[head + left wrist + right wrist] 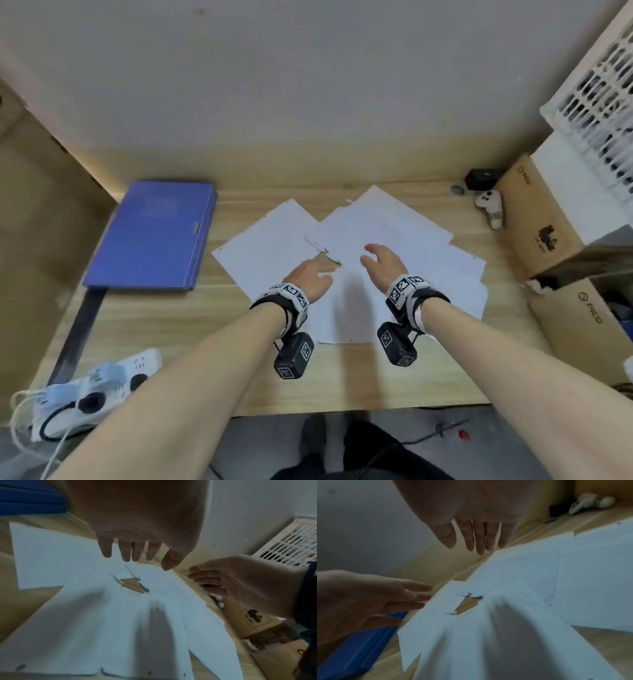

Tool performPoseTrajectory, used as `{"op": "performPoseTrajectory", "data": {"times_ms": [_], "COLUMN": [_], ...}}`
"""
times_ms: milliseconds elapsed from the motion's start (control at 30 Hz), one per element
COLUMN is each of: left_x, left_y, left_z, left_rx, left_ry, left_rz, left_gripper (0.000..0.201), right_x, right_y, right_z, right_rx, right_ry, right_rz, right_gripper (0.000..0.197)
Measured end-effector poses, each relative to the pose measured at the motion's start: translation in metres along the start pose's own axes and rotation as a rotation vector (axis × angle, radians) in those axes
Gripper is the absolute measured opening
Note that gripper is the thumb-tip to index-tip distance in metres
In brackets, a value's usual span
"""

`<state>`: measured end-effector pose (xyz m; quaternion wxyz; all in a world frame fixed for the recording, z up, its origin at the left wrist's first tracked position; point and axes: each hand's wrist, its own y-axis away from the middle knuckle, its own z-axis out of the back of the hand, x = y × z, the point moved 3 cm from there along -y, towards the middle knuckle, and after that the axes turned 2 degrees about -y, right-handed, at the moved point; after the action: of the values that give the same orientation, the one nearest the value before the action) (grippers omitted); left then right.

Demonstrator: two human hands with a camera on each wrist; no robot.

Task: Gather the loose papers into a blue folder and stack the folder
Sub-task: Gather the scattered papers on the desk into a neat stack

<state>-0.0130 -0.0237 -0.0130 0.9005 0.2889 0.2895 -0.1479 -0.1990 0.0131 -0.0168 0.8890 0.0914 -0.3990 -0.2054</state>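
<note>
Several loose white papers [376, 240] lie fanned and overlapping across the middle of the wooden desk [205, 342]; the same papers [85, 615] [522, 601] fill both wrist views. A shut blue folder [150, 236] [359, 649] lies flat at the desk's left. My left hand [313, 274] [135, 555] hovers just above the papers' centre, fingers straight and holding nothing. My right hand [378, 258] [476, 542] hovers beside it, a short gap apart, fingers also extended and empty. Whether the fingertips touch the paper I cannot tell.
A white power strip [102, 387] with plugs sits at the front left edge. At the right stand cardboard boxes [544, 222], a white lattice crate [603, 85], a white controller [489, 205] and a small black device [481, 178]. A wall runs behind the desk.
</note>
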Motion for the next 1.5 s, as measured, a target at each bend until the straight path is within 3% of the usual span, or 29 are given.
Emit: {"op": "performPoseTrajectory", "data": {"times_ms": [200, 600, 833, 1033, 1133, 1233, 1333, 1433, 1500], "left_x": [0.044, 0.065, 0.049, 0.037, 0.039, 0.037, 0.035, 0.033, 0.03], "left_y": [-0.031, -0.046, -0.077, -0.115, -0.126, -0.135, -0.142, -0.148, -0.155], "left_z": [-0.038, -0.064, -0.049, -0.06, -0.059, -0.056, -0.054, -0.038, -0.013], "left_rx": [0.15, 0.105, -0.037, 0.091, 0.101, 0.168, 0.233, 0.272, 0.256], "left_ry": [-0.19, -0.244, -0.38, -0.533, -0.54, -0.575, -0.533, -0.4, -0.339], "left_rz": [0.202, 0.343, 0.219, 0.1, 0.098, 0.072, 0.059, 0.077, 0.088], "left_gripper": [0.067, 0.059, 0.044, 0.069, 0.074, 0.064, 0.046, 0.045, 0.033], "right_x": [-0.049, -0.083, -0.096, -0.112, -0.115, -0.112, -0.11, -0.112, -0.113], "right_y": [-0.02, -0.114, -0.172, -0.189, -0.197, -0.202, -0.205, -0.208, -0.213], "right_z": [-0.024, -0.007, 0.027, 0.039, 0.04, 0.04, 0.042, 0.054, 0.066], "right_rx": [0.114, 0.246, 0.076, 0.05, 0.086, 0.166, 0.168, 0.092, 0.042], "right_ry": [0.121, 0.281, 0.292, 0.433, 0.477, 0.526, 0.339, 0.156, 0.138], "right_rz": [-0.056, 0.064, -0.033, -0.177, -0.21, -0.213, -0.181, -0.164, -0.157], "right_gripper": [0.047, 0.045, 0.049, 0.065, 0.057, 0.045, 0.027, 0.033, 0.036]}}
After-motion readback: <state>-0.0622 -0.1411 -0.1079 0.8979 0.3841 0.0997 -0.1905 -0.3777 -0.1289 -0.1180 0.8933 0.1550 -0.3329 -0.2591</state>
